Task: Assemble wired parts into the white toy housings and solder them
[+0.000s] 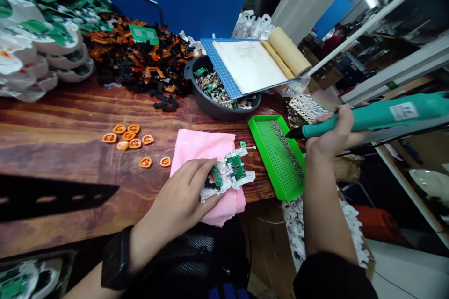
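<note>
My left hand (182, 196) presses on a white plastic housing (229, 175) with small green circuit boards in it, which lies on a pink cloth (203, 147) at the table's front edge. My right hand (333, 133) grips a teal electric screwdriver (379, 114) held level, its dark tip over the green perforated screw tray (277, 159), where a line of small screws lies along the right side.
Several orange round parts (128, 138) lie left of the cloth. A dark bowl of circuit boards (217, 93) sits behind, partly under an open notebook (252, 63). A heap of black-orange parts (136, 63) and stacked white-green housings (38, 42) fill the far left.
</note>
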Motion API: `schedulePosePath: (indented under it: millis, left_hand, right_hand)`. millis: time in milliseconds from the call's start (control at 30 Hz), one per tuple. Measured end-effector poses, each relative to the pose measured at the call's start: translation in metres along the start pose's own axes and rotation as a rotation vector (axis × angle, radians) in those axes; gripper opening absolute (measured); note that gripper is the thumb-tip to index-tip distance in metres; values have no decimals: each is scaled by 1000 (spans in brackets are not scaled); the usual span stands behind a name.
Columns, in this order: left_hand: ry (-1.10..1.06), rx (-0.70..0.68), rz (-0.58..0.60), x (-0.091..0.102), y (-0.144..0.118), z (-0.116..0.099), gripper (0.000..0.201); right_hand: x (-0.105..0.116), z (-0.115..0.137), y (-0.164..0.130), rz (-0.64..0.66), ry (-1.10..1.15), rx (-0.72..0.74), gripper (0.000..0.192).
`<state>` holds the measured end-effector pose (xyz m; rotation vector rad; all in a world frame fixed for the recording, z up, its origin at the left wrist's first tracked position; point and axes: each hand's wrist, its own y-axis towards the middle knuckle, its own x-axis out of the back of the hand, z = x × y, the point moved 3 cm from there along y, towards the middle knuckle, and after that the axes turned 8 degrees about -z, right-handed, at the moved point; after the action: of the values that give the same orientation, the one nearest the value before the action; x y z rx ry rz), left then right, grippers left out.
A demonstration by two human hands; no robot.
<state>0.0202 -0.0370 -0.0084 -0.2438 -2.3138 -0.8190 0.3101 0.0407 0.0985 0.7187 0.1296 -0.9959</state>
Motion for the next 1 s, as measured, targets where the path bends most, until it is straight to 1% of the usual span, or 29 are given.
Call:
schedulePosePath:
  millis: [67, 133, 200, 267, 367, 600, 800, 933, 1000]
  left_hand:
    - [25, 3, -6, -1, -1, 1, 49]
    - [51, 25, 5, -2, -1, 3, 48]
    - [71, 41, 15, -4, -1, 5, 49]
    - [84, 43, 13, -5, 0, 6, 51]
    - [104, 30, 6, -6, 1, 7, 53]
    - [109, 20, 1, -6, 2, 7, 55]
    - [108, 19, -6, -6, -1, 8, 55]
    - [90, 34, -23, -6, 0, 8, 56]
    - [68, 55, -7, -6, 2, 8, 53]
  right_hand:
    - [5, -22, 15, -62, -43, 100, 28]
    - [8, -40, 24, -79, -108, 153, 31]
    - [9, -53, 28, -73, -164, 157, 33]
    - [9, -59, 29, -65, -208, 155, 34]
    - [8, -62, 26, -47, -251, 148, 33]
    - [7, -63, 24, -47, -215, 112, 31]
    - [8, -65, 24, -105, -263, 138, 27]
    - [8, -58, 30, -126, -195, 129, 28]
    - [9, -50, 34, -144, -148, 117, 29]
